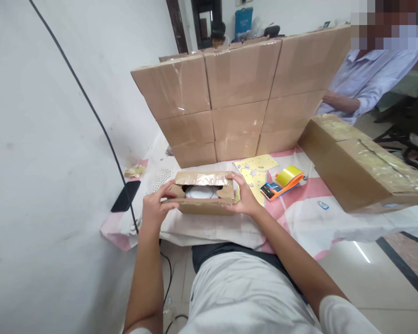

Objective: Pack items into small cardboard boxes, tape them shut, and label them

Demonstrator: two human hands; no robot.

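A small brown cardboard box (202,206) lies on the cloth-covered table (299,218) right in front of me, its top flaps partly open over a white round object (201,192) inside. My left hand (155,207) grips the box's left end, fingers on the flap. On the right end, my right hand (242,195) holds the flap and side. Old tape shines on the rear flap.
A wall of stacked sealed cartons (242,97) stands behind the box. A large taped carton (360,162) lies at right. A tape dispenser (283,182) with yellow tape rests near yellow sheets (256,169). A phone (126,195) and a cable lie left. Another person's sleeve (365,76) shows at the back right.
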